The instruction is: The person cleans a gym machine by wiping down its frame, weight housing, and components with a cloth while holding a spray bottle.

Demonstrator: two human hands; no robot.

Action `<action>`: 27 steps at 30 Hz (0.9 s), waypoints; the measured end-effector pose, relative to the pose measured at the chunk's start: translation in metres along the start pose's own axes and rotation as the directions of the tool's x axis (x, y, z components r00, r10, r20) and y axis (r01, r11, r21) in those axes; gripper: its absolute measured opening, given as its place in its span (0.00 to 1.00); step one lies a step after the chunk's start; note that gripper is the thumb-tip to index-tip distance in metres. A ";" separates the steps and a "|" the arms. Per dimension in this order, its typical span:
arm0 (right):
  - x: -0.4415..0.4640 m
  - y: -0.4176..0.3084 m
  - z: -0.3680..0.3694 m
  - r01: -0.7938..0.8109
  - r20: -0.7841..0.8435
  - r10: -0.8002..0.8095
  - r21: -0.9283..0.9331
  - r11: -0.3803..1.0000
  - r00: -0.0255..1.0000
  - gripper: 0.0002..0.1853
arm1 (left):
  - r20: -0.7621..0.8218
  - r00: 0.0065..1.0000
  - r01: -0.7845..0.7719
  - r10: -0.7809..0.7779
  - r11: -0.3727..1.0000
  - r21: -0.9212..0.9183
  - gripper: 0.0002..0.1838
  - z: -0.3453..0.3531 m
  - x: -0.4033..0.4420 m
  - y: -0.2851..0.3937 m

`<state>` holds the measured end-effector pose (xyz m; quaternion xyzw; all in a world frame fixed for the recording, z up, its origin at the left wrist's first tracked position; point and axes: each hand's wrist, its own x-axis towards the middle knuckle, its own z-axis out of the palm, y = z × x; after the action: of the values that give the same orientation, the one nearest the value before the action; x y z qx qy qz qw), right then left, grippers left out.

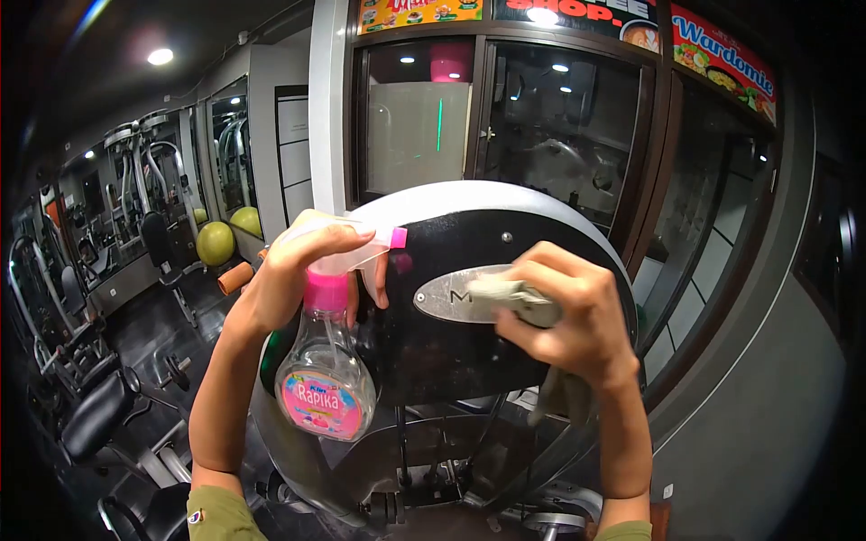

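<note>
My left hand (307, 257) grips a clear spray bottle (327, 383) by its neck and trigger. The bottle has a pink collar, a pink nozzle and a pink "Rapika" label, and it tilts slightly. In my right hand (573, 311) is a bunched greyish-green cloth (505, 293), pressed against an oval metal plate (442, 296) with a letter M showing. Fingers and cloth hide the right part of that plate. It is fixed to the black panel (451, 361) of a gym machine with a silver rim (469, 194). More cloth hangs below my right wrist.
Weight plates and a frame (442, 473) lie below the panel. Behind it are glass windows (568, 126) with food signs above. To the left stand a black padded bench (99, 415), a yellow-green exercise ball (216, 243) and other gym machines. A grey wall is on the right.
</note>
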<state>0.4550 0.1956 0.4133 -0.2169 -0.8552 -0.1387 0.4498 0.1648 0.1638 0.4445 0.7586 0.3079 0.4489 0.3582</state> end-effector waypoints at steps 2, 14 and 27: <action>-0.007 0.010 -0.016 -0.105 0.008 0.106 -0.065 0.992 0.994 0.13 | 0.006 1.000 0.009 -0.009 0.999 -0.041 0.26 -0.008 0.004 -0.003; 0.020 -0.004 0.008 -0.066 -0.050 0.063 -0.056 0.996 0.997 0.11 | 0.107 0.993 0.065 -0.051 0.989 -0.135 0.27 -0.034 0.009 -0.019; 0.031 -0.013 0.034 -0.015 -0.158 -0.004 -0.115 0.993 0.987 0.09 | 0.008 1.000 -0.009 0.009 0.997 -0.070 0.28 -0.025 0.005 -0.019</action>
<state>0.4088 0.2065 0.4200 -0.2335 -0.8067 -0.2037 0.5032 0.1420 0.1846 0.4399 0.7488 0.2870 0.4578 0.3838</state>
